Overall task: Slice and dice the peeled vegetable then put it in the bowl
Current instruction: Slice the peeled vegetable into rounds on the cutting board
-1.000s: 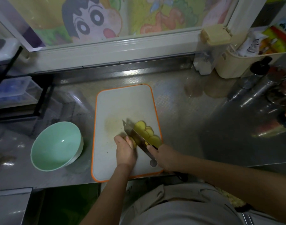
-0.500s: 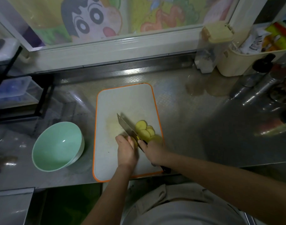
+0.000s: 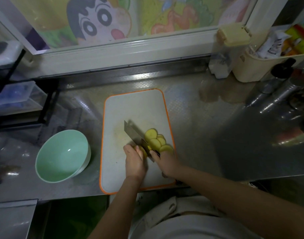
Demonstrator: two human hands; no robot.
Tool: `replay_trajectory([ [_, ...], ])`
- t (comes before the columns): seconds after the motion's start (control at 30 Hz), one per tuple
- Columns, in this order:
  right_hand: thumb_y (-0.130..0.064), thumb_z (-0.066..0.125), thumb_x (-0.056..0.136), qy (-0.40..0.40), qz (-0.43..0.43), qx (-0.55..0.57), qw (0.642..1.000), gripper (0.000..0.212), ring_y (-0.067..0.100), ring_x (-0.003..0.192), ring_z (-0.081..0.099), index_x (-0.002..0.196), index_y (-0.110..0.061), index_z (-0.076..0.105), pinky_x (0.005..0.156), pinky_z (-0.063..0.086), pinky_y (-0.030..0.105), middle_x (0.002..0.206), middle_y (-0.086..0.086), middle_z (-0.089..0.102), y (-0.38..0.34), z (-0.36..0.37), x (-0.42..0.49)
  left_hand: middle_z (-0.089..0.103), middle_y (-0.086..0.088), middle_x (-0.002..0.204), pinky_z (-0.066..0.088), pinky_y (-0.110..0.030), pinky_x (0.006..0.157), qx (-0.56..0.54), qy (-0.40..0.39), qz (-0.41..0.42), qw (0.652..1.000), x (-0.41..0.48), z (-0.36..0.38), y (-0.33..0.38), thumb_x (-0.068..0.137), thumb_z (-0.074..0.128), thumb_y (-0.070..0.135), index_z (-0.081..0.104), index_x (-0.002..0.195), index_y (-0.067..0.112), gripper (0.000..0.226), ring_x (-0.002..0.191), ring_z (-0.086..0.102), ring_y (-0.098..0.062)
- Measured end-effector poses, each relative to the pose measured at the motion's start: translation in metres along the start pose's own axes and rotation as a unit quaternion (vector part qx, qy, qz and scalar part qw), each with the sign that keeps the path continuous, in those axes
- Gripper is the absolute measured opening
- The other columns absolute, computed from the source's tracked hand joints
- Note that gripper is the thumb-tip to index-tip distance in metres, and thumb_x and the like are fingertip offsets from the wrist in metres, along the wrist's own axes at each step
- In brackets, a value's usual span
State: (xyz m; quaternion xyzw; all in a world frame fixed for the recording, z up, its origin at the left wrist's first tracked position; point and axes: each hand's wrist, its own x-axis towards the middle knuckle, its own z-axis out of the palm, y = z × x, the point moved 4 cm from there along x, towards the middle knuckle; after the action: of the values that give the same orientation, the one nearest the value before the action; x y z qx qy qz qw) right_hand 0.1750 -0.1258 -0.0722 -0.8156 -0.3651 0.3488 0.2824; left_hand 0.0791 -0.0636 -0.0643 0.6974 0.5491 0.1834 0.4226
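While we stood at the steel counter (image 3: 208, 135), the white cutting board (image 3: 135, 107) with its orange rim lay straight ahead of us, its near edge at the counter's front. The pale green bowl (image 3: 61, 156) sat on the counter just left of the board, apart from it, with nothing in it that we could see. On the board's right half our cleaver (image 3: 133, 133) stood at a slant, its blade between our two hands. Our right hand (image 3: 165, 163) was wrapped tight around the cleaver's handle. Our left hand (image 3: 134, 161) pressed down, fingers curled together, on the uncut remainder of the peeled vegetable (image 3: 142, 150), of which only a yellow sliver showed beside the blade. The cut slices (image 3: 155, 141), round and yellow, lay overlapping in a row on the blade's right side, near the board's right edge.
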Motion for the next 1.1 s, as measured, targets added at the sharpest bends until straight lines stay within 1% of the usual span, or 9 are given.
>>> replay_trajectory([
  [0.27, -0.042, 0.040, 0.098, -0.032, 0.030, 0.040, 0.998, 0.051, 0.031, 0.079, 0.063, 0.092, 0.001, 0.064, 0.070, 0.053, 0.035, 0.085, 0.019, 0.064, -0.006, -0.012, -0.009, 0.043, -0.003, 0.082, 0.032, -0.031, 0.067, 0.009, 0.010, 0.024, 1.000, 0.000, 0.002, -0.006, 0.100, 0.030, 0.018, 0.030, 0.103, 0.002, 0.017, 0.067, 0.041, -0.009],
  [0.37, -0.037, 0.041, 0.099, -0.034, 0.031, 0.050, 0.998, 0.037, 0.010, 0.058, 0.048, 0.067, -0.019, 0.047, 0.050, 0.039, 0.006, 0.065, 0.000, 0.048, -0.013, -0.026, -0.024, 0.048, -0.010, 0.088, 0.033, -0.032, 0.066, 0.015, 0.020, 0.026, 0.999, 0.001, 0.003, -0.009, 0.100, 0.028, 0.023, 0.029, 0.103, 0.005, 0.018, 0.072, 0.047, -0.020],
  [0.4, -0.036, 0.040, 0.100, -0.039, 0.032, 0.041, 0.998, 0.040, 0.005, 0.054, 0.042, 0.063, -0.022, 0.040, 0.044, 0.034, 0.004, 0.062, -0.004, 0.042, -0.016, -0.031, -0.028, 0.049, -0.011, 0.089, 0.033, -0.032, 0.066, 0.015, 0.025, 0.028, 0.999, 0.001, 0.003, -0.009, 0.100, 0.027, 0.024, 0.029, 0.103, 0.005, 0.019, 0.073, 0.048, -0.023],
  [0.57, -0.040, 0.036, 0.100, -0.068, 0.034, 0.011, 0.997, 0.048, 0.009, 0.047, 0.038, 0.058, -0.018, 0.036, 0.037, 0.027, 0.013, 0.056, -0.002, 0.038, -0.019, -0.043, -0.037, 0.051, -0.011, 0.093, 0.036, -0.033, 0.066, 0.016, 0.039, 0.027, 0.999, 0.001, 0.004, -0.013, 0.100, 0.029, 0.027, 0.030, 0.106, 0.007, 0.021, 0.075, 0.050, -0.028],
  [0.67, -0.038, 0.037, 0.100, -0.066, 0.026, 0.029, 0.997, 0.044, 0.008, 0.045, 0.040, 0.060, -0.020, 0.036, 0.035, 0.028, 0.010, 0.054, -0.003, 0.040, -0.017, -0.047, -0.043, 0.047, -0.011, 0.097, 0.035, -0.032, 0.066, 0.021, 0.050, 0.045, 0.997, 0.000, 0.003, -0.010, 0.099, 0.031, 0.027, 0.032, 0.107, 0.004, 0.024, 0.075, 0.048, -0.025],
  [0.8, -0.041, 0.034, 0.101, -0.087, 0.035, 0.014, 0.996, 0.049, 0.009, 0.049, 0.041, 0.058, -0.017, 0.038, 0.042, 0.029, 0.013, 0.055, -0.001, 0.042, -0.017, -0.049, -0.050, 0.038, -0.010, 0.105, 0.035, -0.031, 0.068, 0.027, 0.059, 0.058, 0.996, -0.001, 0.003, -0.009, 0.099, 0.033, 0.026, 0.035, 0.107, 0.000, 0.027, 0.080, 0.045, -0.024],
  [0.93, -0.043, 0.031, 0.100, -0.106, 0.041, 0.000, 0.994, 0.048, 0.009, 0.053, 0.040, 0.062, -0.016, 0.039, 0.049, 0.030, 0.015, 0.060, 0.000, 0.042, -0.016, -0.050, -0.057, 0.037, -0.019, 0.114, 0.041, -0.037, 0.076, 0.020, 0.060, 0.040, 0.997, 0.002, 0.004, -0.014, 0.099, 0.033, 0.026, 0.037, 0.106, 0.000, 0.028, 0.092, 0.050, -0.035],
  [1.03, -0.032, 0.034, 0.103, -0.098, 0.030, -0.022, 0.994, 0.040, 0.015, 0.054, 0.041, 0.072, -0.011, 0.050, 0.049, 0.031, 0.021, 0.062, 0.003, 0.042, -0.018, -0.052, -0.059, 0.039, -0.019, 0.116, 0.034, -0.030, 0.083, -0.002, 0.055, 0.036, 0.998, 0.000, 0.002, -0.016, 0.099, 0.033, 0.021, 0.041, 0.110, -0.001, 0.026, 0.100, 0.046, -0.032],
  [1.1, -0.032, 0.034, 0.103, -0.094, 0.028, -0.015, 0.995, 0.044, 0.012, 0.049, 0.038, 0.061, -0.017, 0.041, 0.044, 0.028, 0.019, 0.055, 0.001, 0.039, -0.019, -0.051, -0.061, 0.040, -0.018, 0.116, 0.031, -0.024, 0.085, -0.018, 0.053, 0.044, 0.997, -0.004, 0.002, -0.017, 0.099, 0.033, 0.017, 0.042, 0.112, -0.001, 0.024, 0.102, 0.045, -0.029],
])
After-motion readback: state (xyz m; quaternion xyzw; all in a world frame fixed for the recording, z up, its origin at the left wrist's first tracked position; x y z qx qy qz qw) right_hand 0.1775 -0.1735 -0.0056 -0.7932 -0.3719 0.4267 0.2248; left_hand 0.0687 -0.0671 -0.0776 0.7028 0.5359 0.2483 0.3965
